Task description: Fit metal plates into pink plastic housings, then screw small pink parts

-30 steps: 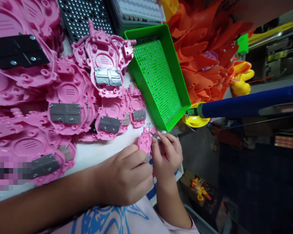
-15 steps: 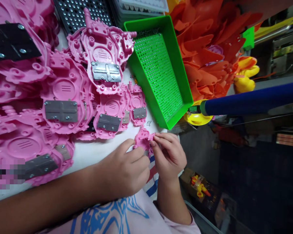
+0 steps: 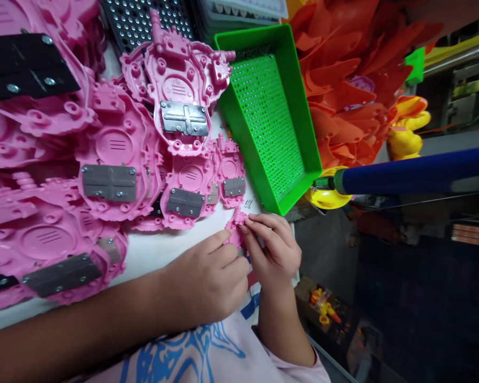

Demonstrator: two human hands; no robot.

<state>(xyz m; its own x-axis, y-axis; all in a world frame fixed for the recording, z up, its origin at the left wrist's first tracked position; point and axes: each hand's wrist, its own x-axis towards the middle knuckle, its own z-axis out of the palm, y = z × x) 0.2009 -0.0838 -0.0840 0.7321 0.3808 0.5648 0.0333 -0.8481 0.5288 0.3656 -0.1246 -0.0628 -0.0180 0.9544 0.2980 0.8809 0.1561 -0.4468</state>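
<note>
Close in front of my body, both hands are on one small pink plastic shell (image 3: 235,235). My left hand (image 3: 213,274) has its fingers curled, with thumb and forefinger at the shell's left edge. From the other side, my right hand (image 3: 274,246) pinches the upper right edge between thumb and fingertips. Much of the shell is hidden behind the fingers. Just beyond it lies another pink shell with a screwed-on grey plate (image 3: 234,186). More pink shells (image 3: 114,146) with dark or shiny metal plates are piled to the left.
A green perforated basket (image 3: 269,122) with small metal screws stands beyond my hands. Behind it are a black perforated tray (image 3: 149,24) and a clear plastic box (image 3: 249,9). Orange plastic pieces (image 3: 339,85) heap at the right. A blue-handled screwdriver (image 3: 407,171) juts across the right side.
The view has shifted slightly, so the piles and basket appear further right. The pink shell between my hands has turned a little; both hands keep their grip on it.
</note>
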